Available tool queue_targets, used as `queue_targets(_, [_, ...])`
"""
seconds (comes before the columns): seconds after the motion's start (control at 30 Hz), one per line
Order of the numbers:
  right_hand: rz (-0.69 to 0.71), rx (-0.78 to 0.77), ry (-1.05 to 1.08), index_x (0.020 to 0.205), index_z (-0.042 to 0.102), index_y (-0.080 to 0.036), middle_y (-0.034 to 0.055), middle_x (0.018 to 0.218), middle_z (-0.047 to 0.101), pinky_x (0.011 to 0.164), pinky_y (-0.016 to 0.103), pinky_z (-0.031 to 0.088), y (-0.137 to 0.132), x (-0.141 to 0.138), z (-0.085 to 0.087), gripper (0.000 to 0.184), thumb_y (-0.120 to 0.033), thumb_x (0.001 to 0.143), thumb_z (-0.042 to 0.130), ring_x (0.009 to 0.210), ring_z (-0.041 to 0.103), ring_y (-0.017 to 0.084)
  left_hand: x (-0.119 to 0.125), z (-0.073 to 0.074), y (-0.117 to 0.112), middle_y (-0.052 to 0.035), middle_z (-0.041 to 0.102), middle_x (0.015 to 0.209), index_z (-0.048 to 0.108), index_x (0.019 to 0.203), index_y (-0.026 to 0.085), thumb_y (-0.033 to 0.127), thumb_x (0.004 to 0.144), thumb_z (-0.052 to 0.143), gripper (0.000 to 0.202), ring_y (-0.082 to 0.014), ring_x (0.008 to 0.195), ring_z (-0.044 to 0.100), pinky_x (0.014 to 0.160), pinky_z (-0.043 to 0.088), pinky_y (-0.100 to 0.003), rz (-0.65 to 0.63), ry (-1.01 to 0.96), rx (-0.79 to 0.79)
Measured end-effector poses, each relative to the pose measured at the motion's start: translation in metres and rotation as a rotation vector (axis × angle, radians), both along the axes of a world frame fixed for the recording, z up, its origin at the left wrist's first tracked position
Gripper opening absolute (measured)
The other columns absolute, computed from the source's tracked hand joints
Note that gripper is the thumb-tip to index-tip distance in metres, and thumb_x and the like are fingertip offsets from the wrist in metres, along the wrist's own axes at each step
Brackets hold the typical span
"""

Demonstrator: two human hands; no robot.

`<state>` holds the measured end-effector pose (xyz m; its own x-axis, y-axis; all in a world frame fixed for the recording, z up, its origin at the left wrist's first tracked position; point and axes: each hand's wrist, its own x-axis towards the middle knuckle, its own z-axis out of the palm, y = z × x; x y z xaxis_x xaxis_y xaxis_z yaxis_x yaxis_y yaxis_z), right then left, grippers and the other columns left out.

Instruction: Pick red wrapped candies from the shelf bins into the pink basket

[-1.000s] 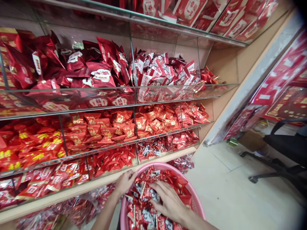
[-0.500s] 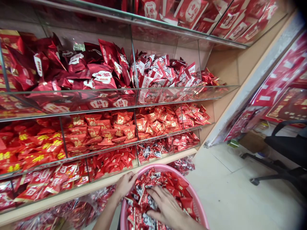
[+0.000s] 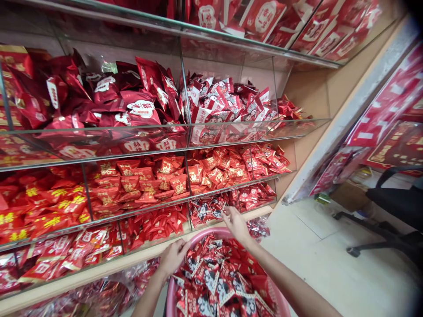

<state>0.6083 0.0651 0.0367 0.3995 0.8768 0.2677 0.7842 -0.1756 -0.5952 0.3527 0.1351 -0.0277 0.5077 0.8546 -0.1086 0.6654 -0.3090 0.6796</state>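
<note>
A pink basket (image 3: 284,304) full of small red candy packets (image 3: 211,281), many with black-and-white figures, stands at the bottom of the view. My left hand (image 3: 173,257) is closed on its left rim. Reaching past the far rim, my right hand (image 3: 235,224) is at the front of the lowest shelf, fingers loosely bent and apart. I see nothing held in it. Just beyond its fingertips lie black, white and red packets (image 3: 206,209) in a glass-fronted compartment. Red "LUCK" packets (image 3: 254,196) fill the compartment to the right.
Glass-fronted shelves (image 3: 139,154) divided into compartments hold red packets and larger bags (image 3: 142,110). Plastic-wrapped packets (image 3: 109,290) lie beneath the lowest wooden ledge (image 3: 36,288). On the right are the tiled floor (image 3: 317,264) and a black wheeled chair (image 3: 396,198).
My right hand has left the packets in the basket and moved forward to the lowest shelf. My left hand stays on the basket's rim.
</note>
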Motion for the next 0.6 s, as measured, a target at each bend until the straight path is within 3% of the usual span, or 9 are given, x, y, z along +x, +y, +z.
queue_targets(0.17, [-0.246,-0.352,-0.032,0.091,0.061,-0.017,0.0103,0.086,0.067,0.066,0.026,0.042,0.041,0.021,-0.001,0.029,-0.035,0.089,0.038,0.083,0.063,0.021,-0.001,-0.001,0.000,0.0057,0.049,0.055,0.051,0.065,0.021,0.059,0.080,0.032,0.045,-0.0106,0.056,0.045,0.057,0.030,-0.021,-0.029,-0.014,0.022])
queue_targets(0.37, [-0.311,-0.429,-0.010,0.080,0.065,-0.014,0.0177,0.089,0.067,0.065,0.032,0.043,0.057,0.024,-0.004,0.032,-0.034,0.086,0.040,0.084,0.064,0.026,0.000,-0.001,0.000,0.0058,0.049,0.056,0.051,0.065,0.021,0.059,0.081,0.032,0.045,-0.0101,0.055,0.044,0.056,0.029,-0.021,-0.031,0.006,0.039])
queue_targets(0.6, [-0.331,-0.434,0.077,0.076,0.065,-0.015,0.0150,0.086,0.068,0.061,0.029,0.042,0.066,0.025,-0.005,0.027,-0.034,0.082,0.048,0.080,0.064,0.024,0.000,0.003,-0.001,0.0058,0.049,0.056,0.050,0.065,0.020,0.060,0.080,0.032,0.046,-0.0102,0.055,0.044,0.056,0.029,-0.021,-0.028,-0.004,0.014])
